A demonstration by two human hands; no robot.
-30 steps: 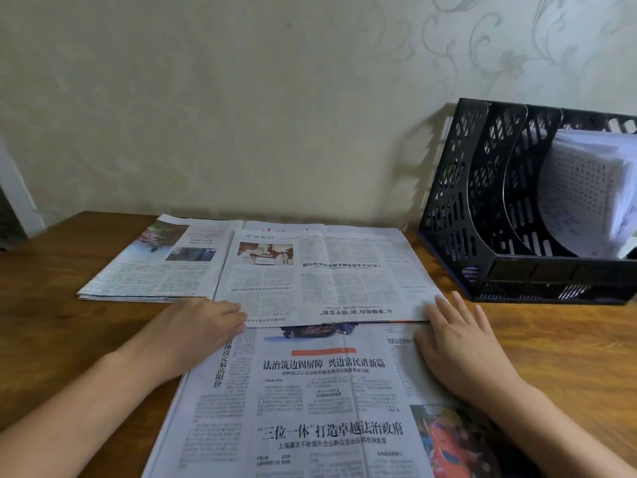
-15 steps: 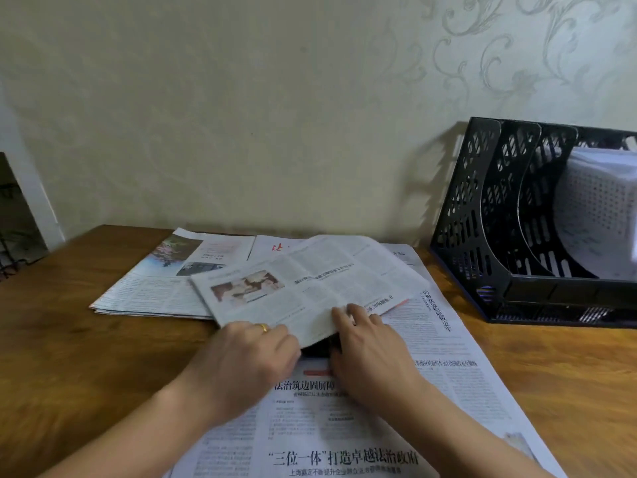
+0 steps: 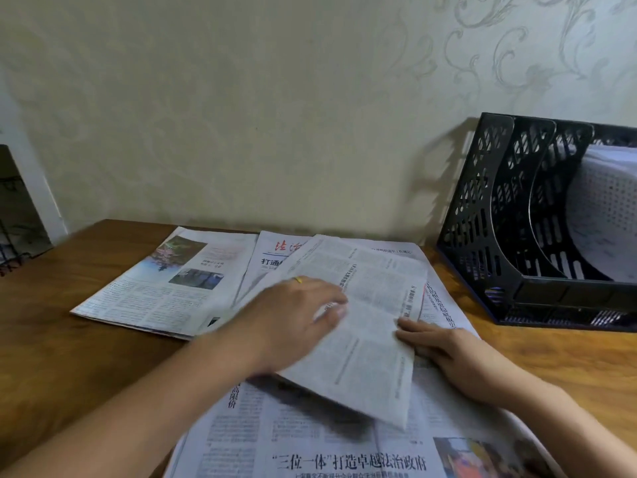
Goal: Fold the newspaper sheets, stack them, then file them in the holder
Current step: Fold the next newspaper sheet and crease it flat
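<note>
An open sheet (image 3: 310, 450) is spread at the desk's (image 3: 69, 339) near edge. Upon it, a folded sheet (image 3: 365, 326) is pressed by the flat left hand (image 3: 293, 315); its right edge is touched by the right hand's (image 3: 448, 357) extended fingers. A holder (image 3: 499, 236) stands at the far right.

Wall (image 3: 241, 98) ahead of me: pale cream paper, faint raised scrollwork, clearest upper right. Brown wooden table (image 3: 69, 339) pushed against it. White door frame (image 3: 38, 188) at far left. Light soft, dim.
</note>
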